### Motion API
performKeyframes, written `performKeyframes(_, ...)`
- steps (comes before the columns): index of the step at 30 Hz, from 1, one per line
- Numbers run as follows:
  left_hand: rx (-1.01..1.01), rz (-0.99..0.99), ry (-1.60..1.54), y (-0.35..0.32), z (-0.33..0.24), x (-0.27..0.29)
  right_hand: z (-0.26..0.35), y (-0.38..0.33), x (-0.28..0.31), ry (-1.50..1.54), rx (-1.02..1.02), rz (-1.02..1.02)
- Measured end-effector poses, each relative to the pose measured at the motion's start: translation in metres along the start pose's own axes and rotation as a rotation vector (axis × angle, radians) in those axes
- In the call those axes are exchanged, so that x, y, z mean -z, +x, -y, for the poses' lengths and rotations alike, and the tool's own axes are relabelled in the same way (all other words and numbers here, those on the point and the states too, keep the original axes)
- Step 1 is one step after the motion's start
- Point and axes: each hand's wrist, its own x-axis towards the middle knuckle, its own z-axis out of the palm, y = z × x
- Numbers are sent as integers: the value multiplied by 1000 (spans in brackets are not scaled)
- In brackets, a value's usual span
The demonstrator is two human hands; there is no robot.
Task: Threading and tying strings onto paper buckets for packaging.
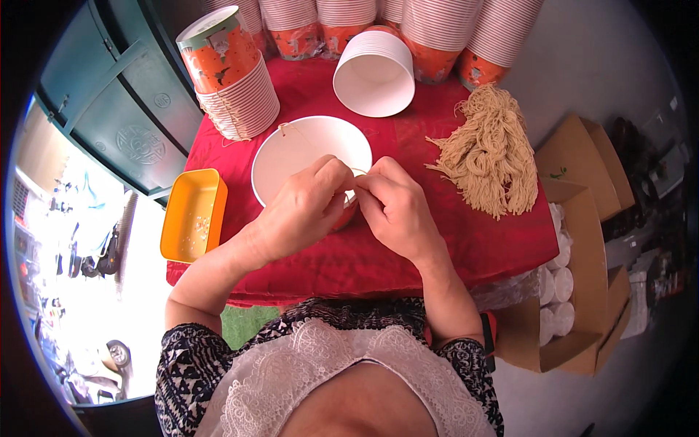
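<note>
A paper bucket (309, 142) with a white inside and an orange outside lies tilted in front of me, its mouth facing up towards me. A thin tan string (284, 127) shows at its upper left rim. My left hand (309, 200) is closed at the bucket's right rim, its fingertips pinched together. Right beside it, my right hand (397, 204) pinches with thumb and forefinger. A short loop of the same string (358, 172) shows between the two hands; the fingers hide how it meets the rim.
A red cloth (437, 255) covers the table. Left stand a yellow tub (193, 218) with small bits and a bucket stack (240, 95). A bundle of tan strings (491, 153) lies right, an empty bucket (375, 76) behind. Bucket stacks (440, 29) line the back; a cardboard box (582, 269) stands right.
</note>
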Motion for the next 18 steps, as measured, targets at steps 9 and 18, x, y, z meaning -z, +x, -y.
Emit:
performKeyframes(9, -128, -94, 44, -3, 8, -8, 3, 12, 10, 68, -156, 250)
performKeyframes(18, -164, -101, 47, -4, 10, -8, 15, 47, 32, 242, -578, 708)
